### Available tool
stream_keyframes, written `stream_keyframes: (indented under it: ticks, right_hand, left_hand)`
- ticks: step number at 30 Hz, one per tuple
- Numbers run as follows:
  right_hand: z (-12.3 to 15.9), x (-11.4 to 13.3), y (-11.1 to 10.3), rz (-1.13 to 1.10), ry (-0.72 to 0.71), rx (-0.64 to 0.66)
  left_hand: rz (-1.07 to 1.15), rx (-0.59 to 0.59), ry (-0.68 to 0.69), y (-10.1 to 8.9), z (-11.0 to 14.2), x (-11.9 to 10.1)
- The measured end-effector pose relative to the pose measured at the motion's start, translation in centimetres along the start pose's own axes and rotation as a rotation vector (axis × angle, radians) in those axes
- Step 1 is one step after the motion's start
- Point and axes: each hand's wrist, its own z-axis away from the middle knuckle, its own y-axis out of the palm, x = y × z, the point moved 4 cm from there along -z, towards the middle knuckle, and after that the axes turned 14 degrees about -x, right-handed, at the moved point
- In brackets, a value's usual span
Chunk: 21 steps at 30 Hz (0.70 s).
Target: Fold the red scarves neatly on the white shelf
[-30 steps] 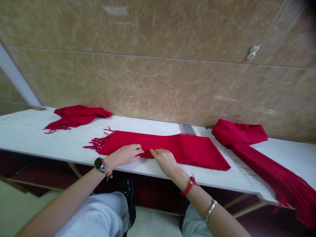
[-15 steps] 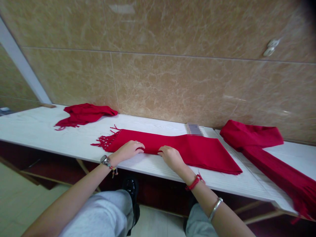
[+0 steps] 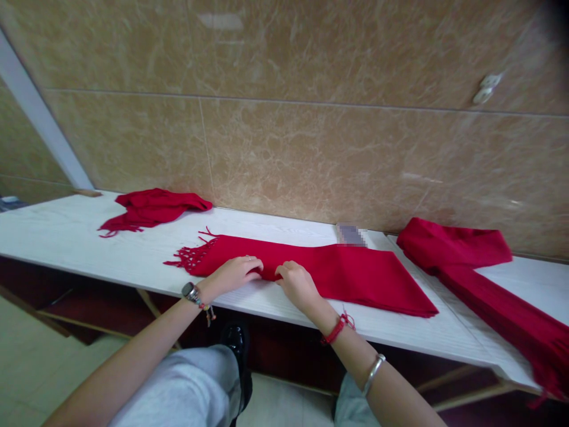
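A folded red scarf (image 3: 351, 273) lies lengthwise along the white tabletop, its knotted fringe at the left end and its wide folded end at the right. My left hand (image 3: 233, 277) grips the near edge of this scarf, fingers curled over the cloth. Close beside it, my right hand (image 3: 297, 284) pinches the same edge a little further right. Only a short stretch of red edge shows between the two hands. The fingertips are partly hidden in the fabric.
A crumpled red scarf (image 3: 155, 207) rests at the back left. Another red scarf (image 3: 453, 243) lies bent at the right, its fringed end over the front edge. A blurred flat item (image 3: 351, 235) sits by the tiled wall (image 3: 311, 160) behind the table (image 3: 57, 237).
My right hand has slid left along the scarf's near edge, closer to my left hand. The left hand has barely moved, and the other scarves lie as before.
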Motion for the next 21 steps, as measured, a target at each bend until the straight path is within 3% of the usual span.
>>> stream_keyframes:
  ticks: [4,10,14,21]
  right_hand:
    - [-0.5,0.1,0.1,0.052,0.005,0.009]
    - [-0.5,0.6,0.1,0.125,-0.138,0.036]
    - [-0.5,0.6,-0.1,0.108,-0.136,0.041]
    - [-0.5,-1.1,-1.1,-0.326,-0.11,0.046]
  left_hand:
    - [-0.054,-0.015,0.082,-0.2,0.1,-0.5]
    - [-0.178,-0.018,0.153,-0.3,0.2,-0.4]
    - [-0.226,-0.028,0.203,-0.3,0.3,-0.4]
    - [-0.282,0.061,0.277,-0.3,1.0,-1.3]
